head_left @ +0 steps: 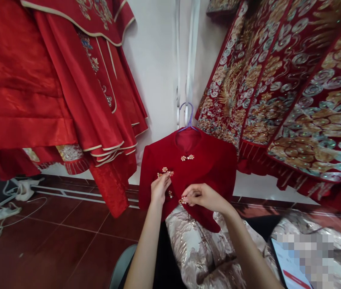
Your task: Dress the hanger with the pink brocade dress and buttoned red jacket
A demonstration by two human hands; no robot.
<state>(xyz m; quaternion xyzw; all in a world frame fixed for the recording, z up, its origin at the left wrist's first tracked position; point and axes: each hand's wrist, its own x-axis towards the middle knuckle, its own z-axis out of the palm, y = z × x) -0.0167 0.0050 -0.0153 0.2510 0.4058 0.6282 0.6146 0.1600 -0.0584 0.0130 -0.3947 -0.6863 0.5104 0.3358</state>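
Observation:
A small dark red velvet jacket (209, 164) hangs on a purple hanger (188, 116) in front of me. Gold knot buttons (187, 157) run down its front. My left hand (160, 188) pinches the jacket's front edge beside a lower button, fingers closed on the cloth. My right hand (204, 197) is closed in a pinch on a gold button (182, 201) at the jacket's lower front. Pale brocade fabric (200, 249) lies below the jacket, across my lap.
Red satin gowns (52, 80) hang at the left, and heavily embroidered red and gold robes (293, 88) at the right. A white wall (158, 60) stands behind. White cables (4, 212) lie on the red tile floor (58, 241). A blurred tablet (297, 265) rests at lower right.

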